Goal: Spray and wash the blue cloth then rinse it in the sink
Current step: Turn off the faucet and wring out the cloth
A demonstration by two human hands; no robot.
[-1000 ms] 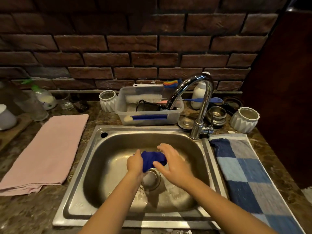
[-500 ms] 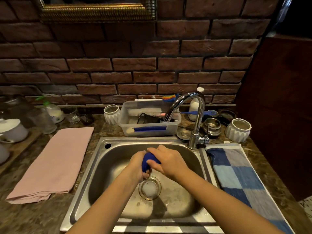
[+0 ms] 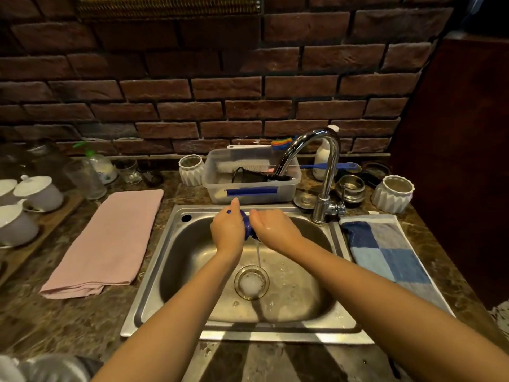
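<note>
Now the blue cloth (image 3: 248, 226) is being wrung, bunched tight between the left hand (image 3: 228, 231) and the right hand (image 3: 271, 230). Both are clamped round it, high over the back half of the sink (image 3: 316, 330). A thin stream of water (image 3: 258, 253) is seen falling from the wad straight into the drain (image 3: 251, 282). By the look of it, this is the squeeze-out at the rinse stage, late in the task.

For a good job, the wad should be held over the drain so that nothing is dripped on the counter. The two fists should be twisted against each other, and the grip shifted along the cloth so that no wet fold is missed. No flow can be made out at the tap (image 3: 326, 172).

And the count is taken: one blue cloth, two hands, one sink, one tap, one drain. On the counter are noted one pink towel (image 3: 107, 241), one checked towel (image 3: 385, 255), one plastic tub (image 3: 250, 193) and one green-topped spray bottle (image 3: 99, 166). A white ribbed pot (image 3: 191, 170) sits left of the tub and a second ribbed pot (image 3: 392, 193) right of the tap, two in all.
</note>
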